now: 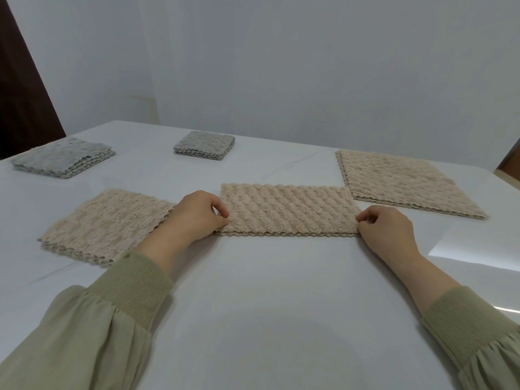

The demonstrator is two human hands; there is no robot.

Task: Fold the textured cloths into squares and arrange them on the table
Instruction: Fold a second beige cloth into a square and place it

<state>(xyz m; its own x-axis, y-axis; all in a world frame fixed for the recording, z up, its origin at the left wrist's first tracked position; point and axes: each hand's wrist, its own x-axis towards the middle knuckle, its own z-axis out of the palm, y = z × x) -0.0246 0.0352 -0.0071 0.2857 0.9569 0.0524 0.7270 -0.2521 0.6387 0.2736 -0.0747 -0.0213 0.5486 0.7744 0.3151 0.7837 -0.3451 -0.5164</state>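
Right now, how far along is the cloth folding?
Done: a small folded grey stack sits at the back. In hand: the left hand and right hand pinch the ends of a beige cloth folded to a strip. Left: that second fold, plus the larger flat beige stack on the right.

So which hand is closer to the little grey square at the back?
Left. The left hand pinches the beige cloth at its left end, in front of the little grey square; the right hand pinches the other end, farther right.
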